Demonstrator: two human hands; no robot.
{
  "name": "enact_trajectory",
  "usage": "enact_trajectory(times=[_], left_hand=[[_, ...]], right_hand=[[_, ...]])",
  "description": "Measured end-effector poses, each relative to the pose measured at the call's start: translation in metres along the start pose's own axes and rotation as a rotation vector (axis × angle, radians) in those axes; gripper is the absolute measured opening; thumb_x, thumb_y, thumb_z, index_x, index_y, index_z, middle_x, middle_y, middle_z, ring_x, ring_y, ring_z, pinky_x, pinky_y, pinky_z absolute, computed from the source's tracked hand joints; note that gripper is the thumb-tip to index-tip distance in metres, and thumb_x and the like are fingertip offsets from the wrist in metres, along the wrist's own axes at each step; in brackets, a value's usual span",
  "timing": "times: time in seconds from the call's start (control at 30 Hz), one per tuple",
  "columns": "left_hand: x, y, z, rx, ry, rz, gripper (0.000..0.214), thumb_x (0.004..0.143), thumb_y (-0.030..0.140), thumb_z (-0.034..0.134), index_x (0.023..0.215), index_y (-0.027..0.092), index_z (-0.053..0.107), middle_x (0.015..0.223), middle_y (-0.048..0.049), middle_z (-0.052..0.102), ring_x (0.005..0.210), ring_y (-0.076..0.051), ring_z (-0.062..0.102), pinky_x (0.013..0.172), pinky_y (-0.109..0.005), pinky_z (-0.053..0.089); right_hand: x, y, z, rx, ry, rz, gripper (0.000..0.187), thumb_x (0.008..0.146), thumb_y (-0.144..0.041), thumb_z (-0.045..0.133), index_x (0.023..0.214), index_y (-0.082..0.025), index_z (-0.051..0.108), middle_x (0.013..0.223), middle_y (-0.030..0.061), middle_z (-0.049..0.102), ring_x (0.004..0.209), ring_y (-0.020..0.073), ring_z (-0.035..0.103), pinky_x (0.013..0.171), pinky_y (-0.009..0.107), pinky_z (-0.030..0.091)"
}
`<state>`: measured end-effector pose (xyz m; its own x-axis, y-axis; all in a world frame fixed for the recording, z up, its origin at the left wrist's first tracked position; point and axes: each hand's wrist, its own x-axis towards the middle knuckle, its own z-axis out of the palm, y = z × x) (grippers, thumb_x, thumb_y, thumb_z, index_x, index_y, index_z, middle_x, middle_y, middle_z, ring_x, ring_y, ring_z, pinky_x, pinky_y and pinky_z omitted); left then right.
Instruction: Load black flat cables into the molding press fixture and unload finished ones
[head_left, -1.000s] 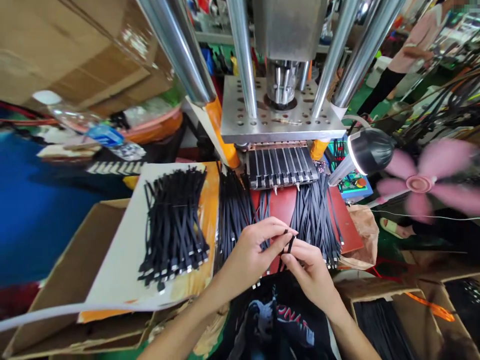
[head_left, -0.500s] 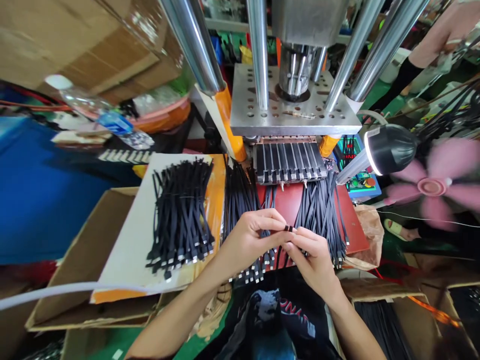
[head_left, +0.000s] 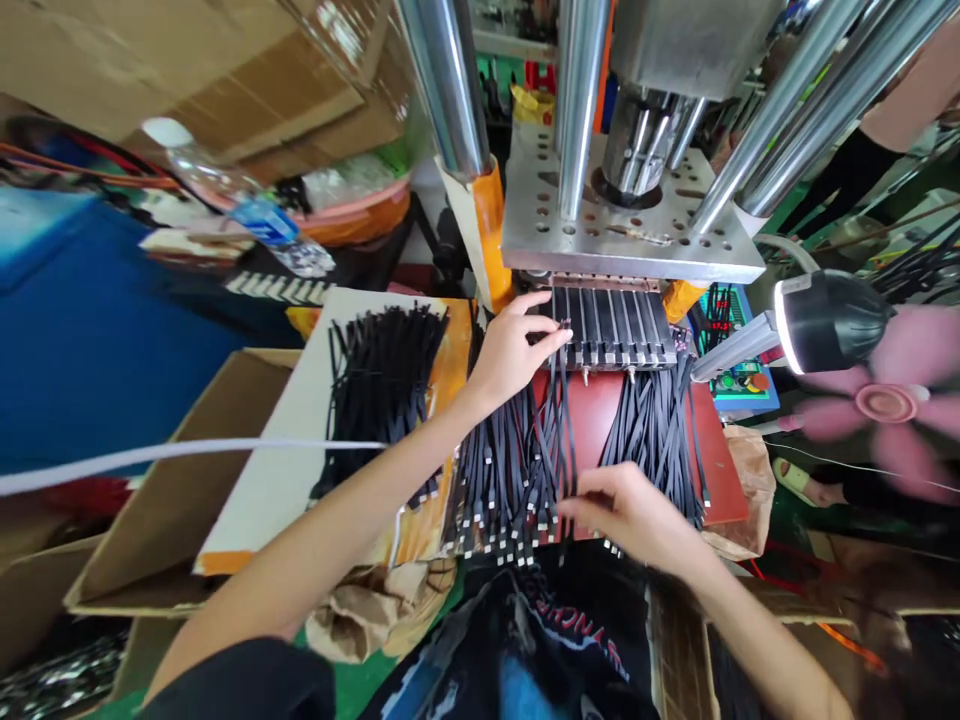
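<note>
1. The press mould (head_left: pixel 609 328) sits at the far centre, under the steel plate (head_left: pixel 630 232).
2. The left hand (head_left: pixel 514 350) pinches a black cable (head_left: pixel 564 400) at the mould's left edge.
3. The right hand (head_left: pixel 630 512), fingers curled on the cable's near end, rests on the red mat (head_left: pixel 596 420).

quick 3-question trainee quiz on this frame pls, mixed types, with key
1. True or false: the left hand is at the slotted mould under the press plate.
2. Where is the right hand? A) on the pink fan B) at the near ends of the black cables on the red pad C) on the water bottle
3. Fill in: the separate cable bundle lies on a white ____.

Key: 1 true; 2 B; 3 board.
</note>
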<state>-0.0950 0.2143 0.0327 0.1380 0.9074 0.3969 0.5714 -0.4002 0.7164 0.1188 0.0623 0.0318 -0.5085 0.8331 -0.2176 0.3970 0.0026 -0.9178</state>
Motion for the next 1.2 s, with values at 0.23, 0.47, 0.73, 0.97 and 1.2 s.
enact_trajectory(times=[0.23,0.47,0.73,0.97,1.2], left_hand=[[0.040,-0.036,0.025,0.036,0.123,-0.047,0.021,0.101,0.022,0.068,0.117,0.010,0.073,0.124,-0.0150,0.076,0.123,-0.029,0.071,0.113,-0.044,0.055],[-0.019,-0.044,-0.017,0.236,-0.174,0.484,0.040,0.106,0.021,0.058,0.144,0.015,0.066,0.157,-0.0155,0.063,0.149,-0.027,0.058,0.127,-0.048,0.048],[-0.021,-0.044,-0.023,0.396,-0.394,0.511,0.039,0.106,0.020,0.056,0.143,0.015,0.067,0.158,-0.0167,0.062,0.152,-0.031,0.055,0.126,-0.056,0.047],[-0.036,-0.018,-0.012,0.487,-0.384,0.387,0.055,0.105,0.031,0.064,0.155,0.009,0.055,0.165,-0.0251,0.050,0.162,-0.038,0.038,0.127,-0.061,0.043],[-0.042,-0.010,-0.001,0.565,-0.352,0.348,0.050,0.108,0.027,0.055,0.156,0.012,0.056,0.168,-0.0250,0.048,0.162,-0.038,0.038,0.124,-0.059,0.047]], right_hand=[[0.124,-0.024,-0.098,-0.102,0.150,-0.225,0.052,0.095,-0.065,0.072,0.072,-0.019,0.063,0.059,-0.0026,0.064,0.054,0.0112,0.058,0.055,0.024,0.046],[0.200,-0.018,-0.107,-0.150,0.110,-0.266,0.051,0.094,-0.062,0.074,0.071,-0.018,0.063,0.056,-0.0037,0.062,0.044,0.0068,0.051,0.045,0.019,0.038],[0.206,-0.014,-0.101,-0.259,0.251,-0.336,0.046,0.100,-0.052,0.069,0.071,-0.018,0.064,0.052,-0.0056,0.058,0.039,0.0060,0.048,0.042,0.018,0.031],[0.203,-0.006,-0.102,-0.106,0.266,-0.339,0.046,0.095,-0.061,0.073,0.089,-0.015,0.073,0.070,-0.0010,0.068,0.048,0.0076,0.057,0.043,0.018,0.046],[0.208,-0.001,-0.097,-0.142,0.329,-0.308,0.040,0.099,-0.053,0.070,0.095,-0.014,0.076,0.073,0.0013,0.070,0.051,0.0095,0.058,0.046,0.021,0.048]])
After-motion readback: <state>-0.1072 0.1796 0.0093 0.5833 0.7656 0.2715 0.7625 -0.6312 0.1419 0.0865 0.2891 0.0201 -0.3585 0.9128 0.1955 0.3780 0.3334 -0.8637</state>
